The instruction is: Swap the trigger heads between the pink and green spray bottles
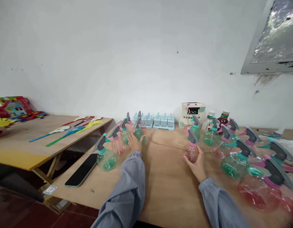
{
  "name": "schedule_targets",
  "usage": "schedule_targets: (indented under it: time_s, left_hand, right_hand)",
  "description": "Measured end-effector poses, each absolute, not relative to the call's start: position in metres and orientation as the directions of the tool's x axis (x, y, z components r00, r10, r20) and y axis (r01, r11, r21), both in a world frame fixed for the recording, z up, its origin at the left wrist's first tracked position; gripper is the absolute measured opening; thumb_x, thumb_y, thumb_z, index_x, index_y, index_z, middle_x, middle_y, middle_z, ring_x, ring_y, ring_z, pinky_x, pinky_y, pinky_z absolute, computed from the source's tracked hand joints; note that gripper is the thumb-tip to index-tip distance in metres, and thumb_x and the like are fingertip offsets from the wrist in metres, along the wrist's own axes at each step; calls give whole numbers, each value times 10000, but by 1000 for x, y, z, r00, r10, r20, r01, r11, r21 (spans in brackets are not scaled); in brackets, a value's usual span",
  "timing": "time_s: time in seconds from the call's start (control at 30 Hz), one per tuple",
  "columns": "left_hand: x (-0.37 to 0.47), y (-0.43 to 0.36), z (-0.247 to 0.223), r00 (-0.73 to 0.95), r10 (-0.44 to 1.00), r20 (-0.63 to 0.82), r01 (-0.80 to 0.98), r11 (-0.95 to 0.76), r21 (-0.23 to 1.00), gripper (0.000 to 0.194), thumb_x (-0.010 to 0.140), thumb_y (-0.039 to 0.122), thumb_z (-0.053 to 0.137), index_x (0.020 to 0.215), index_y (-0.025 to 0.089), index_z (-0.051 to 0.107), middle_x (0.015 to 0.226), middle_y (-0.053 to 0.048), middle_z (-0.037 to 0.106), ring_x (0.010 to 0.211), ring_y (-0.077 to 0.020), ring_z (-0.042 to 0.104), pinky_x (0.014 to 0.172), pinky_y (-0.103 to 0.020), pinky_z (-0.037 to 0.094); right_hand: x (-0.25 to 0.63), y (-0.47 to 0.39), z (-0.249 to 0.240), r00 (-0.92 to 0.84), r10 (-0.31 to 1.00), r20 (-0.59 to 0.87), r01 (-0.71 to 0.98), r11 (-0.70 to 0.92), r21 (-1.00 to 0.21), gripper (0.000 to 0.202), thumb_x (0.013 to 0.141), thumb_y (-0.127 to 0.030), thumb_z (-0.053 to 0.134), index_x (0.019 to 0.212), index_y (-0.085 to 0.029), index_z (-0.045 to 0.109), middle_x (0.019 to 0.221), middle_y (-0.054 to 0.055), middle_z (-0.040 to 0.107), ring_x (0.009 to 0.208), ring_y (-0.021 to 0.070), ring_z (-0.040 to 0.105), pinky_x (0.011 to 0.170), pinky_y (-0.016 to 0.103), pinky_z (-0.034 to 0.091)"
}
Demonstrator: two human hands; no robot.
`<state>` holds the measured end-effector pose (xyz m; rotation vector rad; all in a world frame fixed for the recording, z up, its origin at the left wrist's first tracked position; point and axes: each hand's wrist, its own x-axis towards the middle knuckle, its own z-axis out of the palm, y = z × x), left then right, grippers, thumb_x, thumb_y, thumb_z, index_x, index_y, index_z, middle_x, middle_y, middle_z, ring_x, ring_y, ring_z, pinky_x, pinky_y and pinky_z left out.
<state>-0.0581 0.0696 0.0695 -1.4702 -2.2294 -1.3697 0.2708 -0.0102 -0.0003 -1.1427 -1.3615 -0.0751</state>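
My left hand [135,142] is closed around a green spray bottle [139,134] with a grey and teal trigger head, at the left group of bottles. On the right, my right hand [196,161] grips a pink spray bottle [191,151] with a grey and pink head; the bottle is upright. Close by my left hand stand a pink spray bottle [118,147], a green one [125,136] and, nearer the front, another green one [107,161]. Behind the bottle in my right hand is a green spray bottle [194,131].
Several more spray bottles crowd the right side, including a large pink one [258,193]. Light blue ice-pop moulds [163,122] and a paper bag [191,115] line the wall. A phone [82,171] lies front left. Plastic hand clappers [71,131] lie on another table.
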Motion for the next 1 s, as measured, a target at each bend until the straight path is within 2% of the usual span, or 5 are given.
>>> schedule_targets:
  time_s: [0.3, 0.53, 0.73, 0.87, 1.0]
  left_hand:
    - [-56, 71, 41, -551, 632, 545, 686, -28, 727, 639, 839, 314, 624, 1381, 97, 365, 1369, -226, 511, 1290, -374, 483, 1071, -497, 379]
    - [-55, 75, 45, -595, 597, 537, 627, -73, 776, 533, 847, 341, 574, 1320, 130, 449, 1316, -223, 545, 1294, -353, 495, 1049, -522, 409]
    - [-22, 43, 43, -278, 552, 786, 589, -548, 594, 432, 910, 416, 436, 1257, 182, 542, 1286, -173, 586, 1296, -304, 522, 1105, -533, 387]
    - [29, -2, 47, 50, 605, 795, 482, -712, 511, 468, 951, 345, 350, 1383, 222, 483, 1401, -127, 556, 1328, -267, 525, 1119, -495, 415]
    - [66, -33, 59, 101, 694, 713, 415, -680, 604, 830, 760, 394, 690, 1498, 294, 324, 1490, -115, 489, 1355, -336, 491, 1115, -504, 420]
  right_hand:
    - [269, -15, 5, 257, 615, 745, 620, 487, -615, 800, 848, -502, 621, 1495, -152, 308, 1438, 185, 449, 1337, 314, 439, 1105, 525, 379]
    - [270, -14, 0, 279, 600, 749, 639, 466, -612, 859, 787, -614, 661, 1451, -155, 365, 1310, 167, 494, 1249, 321, 476, 1069, 536, 397]
    - [252, -20, -9, 278, 625, 729, 656, 431, -620, 895, 701, -733, 678, 1337, -150, 441, 1173, 145, 481, 1130, 335, 497, 1001, 558, 435]
    - [225, -33, -16, 165, 677, 717, 614, 498, -612, 792, 788, -644, 658, 1374, -185, 387, 1210, 145, 480, 1157, 328, 507, 1006, 544, 450]
    - [207, -53, -18, -57, 741, 669, 513, 596, -617, 745, 875, -524, 611, 1469, -225, 276, 1346, 148, 437, 1287, 302, 466, 1076, 496, 430]
